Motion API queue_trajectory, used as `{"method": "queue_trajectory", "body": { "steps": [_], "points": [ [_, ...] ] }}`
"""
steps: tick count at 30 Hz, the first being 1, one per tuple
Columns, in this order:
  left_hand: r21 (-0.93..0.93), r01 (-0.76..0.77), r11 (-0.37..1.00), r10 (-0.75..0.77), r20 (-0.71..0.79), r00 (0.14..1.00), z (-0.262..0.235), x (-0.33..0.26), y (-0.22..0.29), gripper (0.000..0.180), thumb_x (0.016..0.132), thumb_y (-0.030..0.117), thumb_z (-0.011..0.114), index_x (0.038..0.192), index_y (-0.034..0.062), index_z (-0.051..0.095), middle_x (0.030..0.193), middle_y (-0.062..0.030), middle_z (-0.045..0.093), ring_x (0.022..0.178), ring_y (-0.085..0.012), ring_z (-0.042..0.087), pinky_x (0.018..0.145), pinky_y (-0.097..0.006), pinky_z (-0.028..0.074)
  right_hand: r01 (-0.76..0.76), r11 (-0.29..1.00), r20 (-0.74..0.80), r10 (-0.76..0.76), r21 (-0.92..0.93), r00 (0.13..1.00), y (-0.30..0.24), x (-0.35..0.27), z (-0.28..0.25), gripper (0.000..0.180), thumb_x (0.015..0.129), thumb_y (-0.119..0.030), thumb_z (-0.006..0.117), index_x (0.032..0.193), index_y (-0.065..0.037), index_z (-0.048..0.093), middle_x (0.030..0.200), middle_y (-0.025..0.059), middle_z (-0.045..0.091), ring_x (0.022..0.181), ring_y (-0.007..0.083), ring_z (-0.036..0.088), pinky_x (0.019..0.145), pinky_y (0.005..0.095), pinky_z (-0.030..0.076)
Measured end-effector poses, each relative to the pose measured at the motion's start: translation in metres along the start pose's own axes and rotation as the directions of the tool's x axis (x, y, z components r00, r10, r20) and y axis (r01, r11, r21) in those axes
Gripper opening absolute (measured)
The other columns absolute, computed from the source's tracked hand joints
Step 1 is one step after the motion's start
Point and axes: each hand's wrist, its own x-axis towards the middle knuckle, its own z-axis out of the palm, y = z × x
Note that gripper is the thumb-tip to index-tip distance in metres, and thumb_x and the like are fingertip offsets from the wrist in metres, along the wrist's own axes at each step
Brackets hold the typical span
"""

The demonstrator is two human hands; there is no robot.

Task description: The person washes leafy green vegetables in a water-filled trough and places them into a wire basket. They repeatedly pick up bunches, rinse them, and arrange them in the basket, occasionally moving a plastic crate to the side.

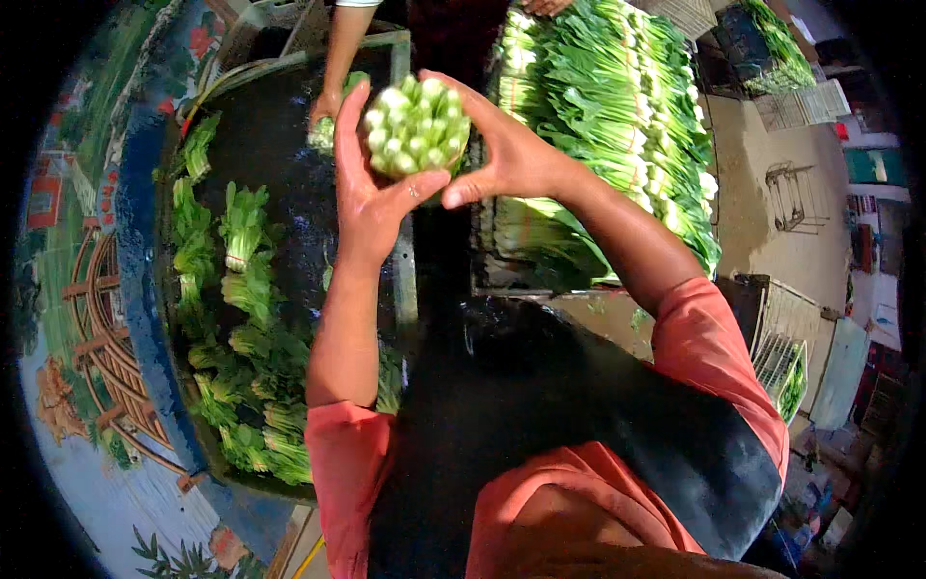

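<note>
Between my two hands is a bunch of leafy greens [418, 127], its pale cut stem ends facing up at me. My left hand [371, 188] grips it on its left and near side, with the thumb lying across the near edge. Around the right side curls my right hand [502, 145]. The leaves of this bunch are mostly hidden below the stems. The hands are raised above the gap between a dark water tank [403, 275] on the left and a stack of tied greens [588, 106] on the right.
Several bunches of greens [246, 232] float in the tank. At its far side, another person's hand [326, 108] holds a bunch [321, 133]. On the right stand a wire crate [779, 372] and a metal frame [796, 198] on the floor.
</note>
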Motion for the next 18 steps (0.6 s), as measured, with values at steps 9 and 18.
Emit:
{"method": "queue_trajectory", "body": {
  "steps": [9,18],
  "points": [
    [0.74,-0.23,0.632,0.154,0.171,0.973,0.089,-0.044,-0.12,0.053,0.087,0.016,0.074,0.135,0.0034,0.055,0.134,-0.0181,0.058,0.13,-0.0384,0.049,0.114,-0.049,0.036,-0.359,0.927,-0.075,0.368,0.103,0.927,0.004,-0.074,-0.125,0.087,0.079,-0.041,0.086,0.143,0.002,0.046,0.127,0.0159,0.065,0.116,0.0227,0.062,0.103,0.0355,0.048],
    [0.825,-0.514,0.236,0.273,0.451,0.85,0.09,-0.119,-0.166,0.036,0.086,0.026,0.076,0.116,0.0082,0.066,0.128,-0.009,0.061,0.127,-0.0322,0.051,0.114,-0.059,0.035,-0.23,0.771,0.077,0.339,-0.594,0.938,0.067,-0.14,-0.016,0.076,0.095,-0.058,0.057,0.147,-0.003,0.044,0.109,0.0207,0.061,0.102,0.0404,0.059,0.09,0.0486,0.046]
  ]
}}
